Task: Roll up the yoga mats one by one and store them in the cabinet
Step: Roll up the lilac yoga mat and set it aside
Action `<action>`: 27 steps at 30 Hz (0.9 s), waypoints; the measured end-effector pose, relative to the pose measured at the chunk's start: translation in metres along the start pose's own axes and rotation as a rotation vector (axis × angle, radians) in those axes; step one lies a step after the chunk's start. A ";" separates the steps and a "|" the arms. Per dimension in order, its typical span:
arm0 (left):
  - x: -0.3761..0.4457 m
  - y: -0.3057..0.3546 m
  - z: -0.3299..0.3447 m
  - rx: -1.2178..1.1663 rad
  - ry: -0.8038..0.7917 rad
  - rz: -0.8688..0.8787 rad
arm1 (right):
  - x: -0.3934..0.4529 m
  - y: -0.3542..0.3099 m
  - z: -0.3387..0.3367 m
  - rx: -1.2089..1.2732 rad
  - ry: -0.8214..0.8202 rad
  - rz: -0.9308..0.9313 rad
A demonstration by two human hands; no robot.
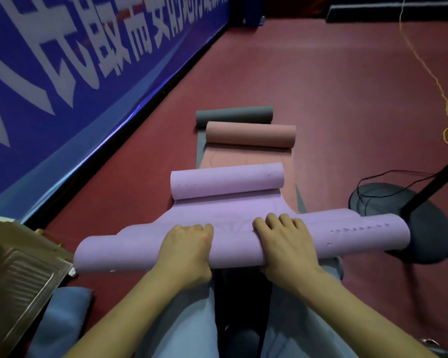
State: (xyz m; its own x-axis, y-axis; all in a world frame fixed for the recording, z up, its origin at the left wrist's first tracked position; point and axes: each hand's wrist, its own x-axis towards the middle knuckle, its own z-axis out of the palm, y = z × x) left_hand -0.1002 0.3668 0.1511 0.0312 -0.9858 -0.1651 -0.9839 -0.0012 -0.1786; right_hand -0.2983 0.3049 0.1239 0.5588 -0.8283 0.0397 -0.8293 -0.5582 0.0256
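A purple yoga mat (225, 205) lies on the red floor with both ends curled. Its near end forms a thick roll (119, 251) across the lower middle of the view. My left hand (186, 246) and my right hand (285, 241) rest side by side on top of that roll, fingers curled over its far side. The mat's far end is a smaller roll (225, 182). Beyond it a pink mat (251, 135) and a grey mat (233, 115) lie partly rolled, one behind the other.
A blue banner wall (75, 73) runs along the left. A wooden cabinet corner (18, 275) stands at the lower left. A black round stand base (422, 223) with a pole and cables sits at the right. A yellow cord (435, 83) trails over the floor.
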 end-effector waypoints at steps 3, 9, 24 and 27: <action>-0.002 0.004 -0.003 0.002 0.017 -0.015 | -0.001 0.000 -0.008 -0.014 -0.045 -0.006; -0.016 0.010 -0.004 -0.028 0.039 0.012 | -0.018 0.001 -0.005 -0.033 0.045 -0.019; -0.072 0.028 0.032 -0.149 0.214 0.062 | -0.064 -0.005 -0.028 -0.022 -0.245 -0.154; -0.060 0.022 0.027 -0.175 0.239 0.081 | -0.036 0.003 -0.041 0.051 -0.440 -0.210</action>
State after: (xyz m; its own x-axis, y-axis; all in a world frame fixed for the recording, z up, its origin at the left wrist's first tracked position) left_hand -0.1194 0.4305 0.1304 -0.0707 -0.9954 0.0642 -0.9975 0.0708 -0.0010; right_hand -0.3210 0.3353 0.1633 0.6708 -0.6328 -0.3868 -0.7035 -0.7080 -0.0617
